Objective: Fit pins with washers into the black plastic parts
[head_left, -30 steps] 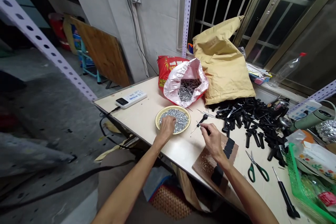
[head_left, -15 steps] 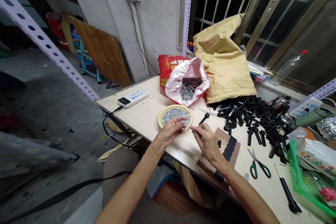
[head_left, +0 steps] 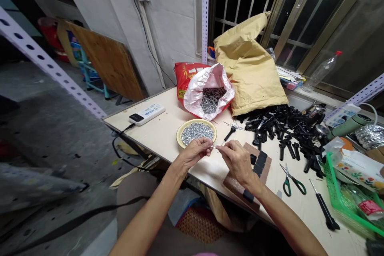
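My left hand is closed in a pinch at the near rim of a yellow bowl full of small silvery metal pieces. Facing it, my right hand pinches too, fingertips almost meeting the left ones. A thin silvery metal piece spans the short gap, gripped at both ends; its exact kind is too small to make out. Beyond my right hand lies a black plastic part with a thin shaft. Under my right wrist is a brown board with black blocks on it.
Behind the bowl stands an open red bag of thin metal pins, beside a large tan sack. Black plastic parts are heaped at right. Scissors, a black-handled screwdriver, a green basket and a white power bank share the table.
My left fingers have closed down onto the thin metal piece, and both hands' fingertips have come together on it. The whole view has shifted slightly.
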Demonstrator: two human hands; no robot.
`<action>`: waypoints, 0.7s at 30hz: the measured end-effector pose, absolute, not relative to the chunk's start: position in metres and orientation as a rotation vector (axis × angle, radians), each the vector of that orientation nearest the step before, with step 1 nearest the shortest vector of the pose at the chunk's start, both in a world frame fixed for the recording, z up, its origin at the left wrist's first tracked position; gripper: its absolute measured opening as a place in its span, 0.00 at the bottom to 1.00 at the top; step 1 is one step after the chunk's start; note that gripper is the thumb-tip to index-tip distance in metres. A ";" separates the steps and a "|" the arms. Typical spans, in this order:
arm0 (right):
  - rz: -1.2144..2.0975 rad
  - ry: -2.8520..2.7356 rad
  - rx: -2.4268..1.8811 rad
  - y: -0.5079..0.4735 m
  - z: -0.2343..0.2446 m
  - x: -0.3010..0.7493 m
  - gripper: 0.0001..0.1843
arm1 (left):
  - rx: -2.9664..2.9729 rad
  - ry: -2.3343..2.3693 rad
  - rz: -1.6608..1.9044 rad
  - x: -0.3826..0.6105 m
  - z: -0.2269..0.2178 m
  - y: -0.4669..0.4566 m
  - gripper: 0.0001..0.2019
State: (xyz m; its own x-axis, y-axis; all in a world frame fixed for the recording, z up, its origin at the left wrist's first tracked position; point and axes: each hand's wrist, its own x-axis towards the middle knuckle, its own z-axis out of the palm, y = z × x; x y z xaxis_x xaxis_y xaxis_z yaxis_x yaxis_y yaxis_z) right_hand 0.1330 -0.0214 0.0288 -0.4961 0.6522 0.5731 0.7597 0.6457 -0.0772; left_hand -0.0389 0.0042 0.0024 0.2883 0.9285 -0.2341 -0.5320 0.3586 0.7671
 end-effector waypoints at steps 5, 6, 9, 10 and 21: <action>-0.368 -2.292 -1.129 -0.022 0.022 0.136 0.12 | 0.615 0.791 1.102 -0.023 -0.001 0.002 0.20; -0.343 -2.278 -1.172 -0.023 0.019 0.136 0.12 | 0.605 0.823 1.155 -0.018 -0.003 0.001 0.19; -0.191 -2.217 -1.324 -0.026 0.011 0.132 0.13 | 0.542 0.890 1.343 -0.002 -0.006 0.000 0.19; -0.128 -2.194 -1.362 -0.027 0.010 0.130 0.13 | 0.516 0.885 1.381 0.002 -0.007 0.000 0.19; 0.238 -1.861 -1.474 -0.010 0.012 0.161 0.13 | 0.902 1.170 1.243 0.004 -0.027 -0.006 0.09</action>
State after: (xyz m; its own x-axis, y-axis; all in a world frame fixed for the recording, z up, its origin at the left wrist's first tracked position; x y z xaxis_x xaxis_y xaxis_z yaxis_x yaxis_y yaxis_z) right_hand 0.1607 -0.0103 0.0116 -0.0685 0.9010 0.4283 0.7641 0.3234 -0.5582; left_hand 0.0044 -0.0056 -0.0267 -0.0570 0.9854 -0.1605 -0.2195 0.1445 0.9648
